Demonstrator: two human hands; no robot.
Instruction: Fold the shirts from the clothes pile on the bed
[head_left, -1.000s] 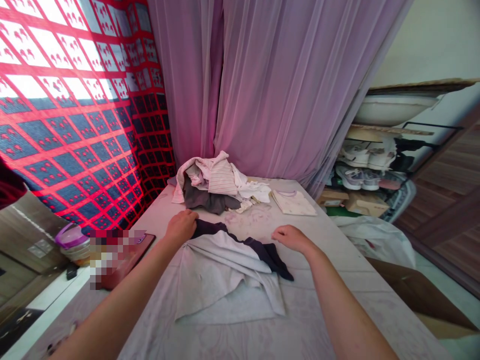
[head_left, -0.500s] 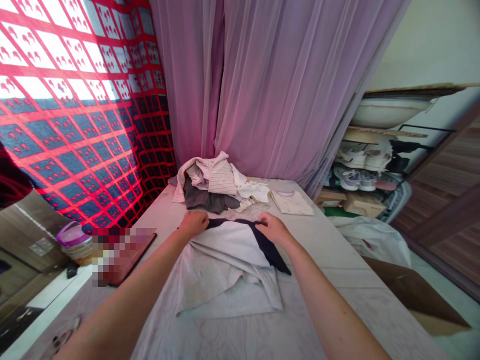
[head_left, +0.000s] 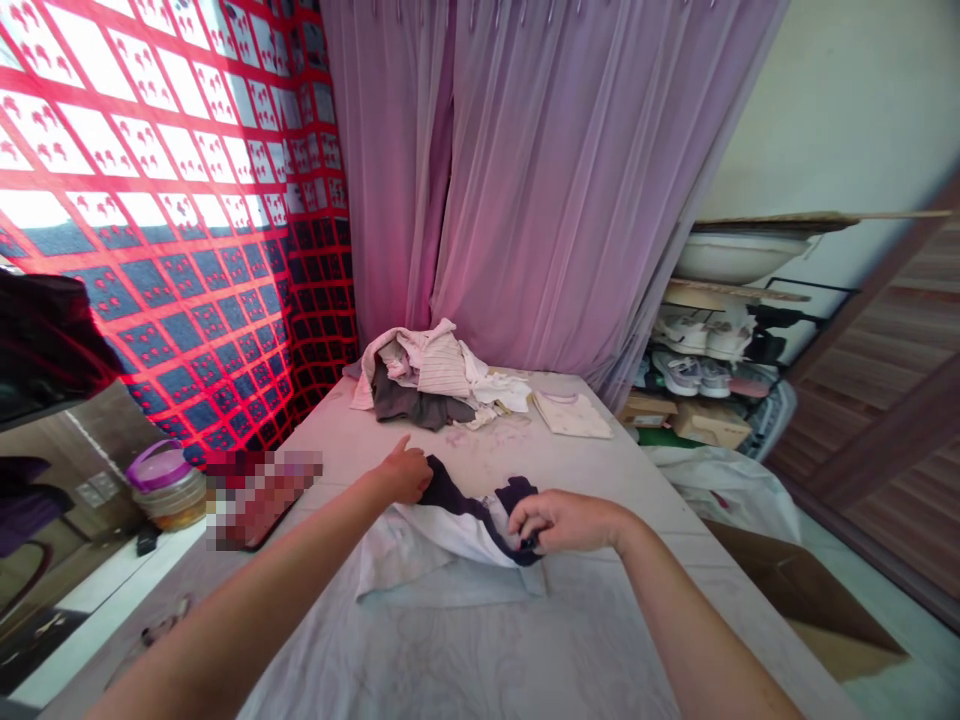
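Note:
A light garment with dark navy parts (head_left: pixel 442 575), perhaps a shirt, lies bunched on the pale sheet in front of me. At its far left edge, my left hand (head_left: pixel 407 474) is closed on the navy cloth, its index finger stretched forward. My right hand (head_left: pixel 562 520) is closed with its fingertips curled into navy fabric at the right side of the garment. Between the hands the navy cloth sags in a curve, and its white part is folded over. Part of each grip is hidden behind the fingers.
Beyond the garment lies a heap of clothes (head_left: pixel 442 365), with a folded cream garment (head_left: pixel 574 412) to its right. Purple curtains (head_left: pixel 540 200) hang at the back. On the right stand shoes (head_left: pixel 682 372) on a rack and a cardboard box (head_left: pixel 810 580). A lidded tub (head_left: pixel 166 488) stands left.
My right hand has moved nearer to me, pulling the navy part over the white cloth. My left hand has shifted slightly nearer and right, its index finger now extended. The view has tilted up.

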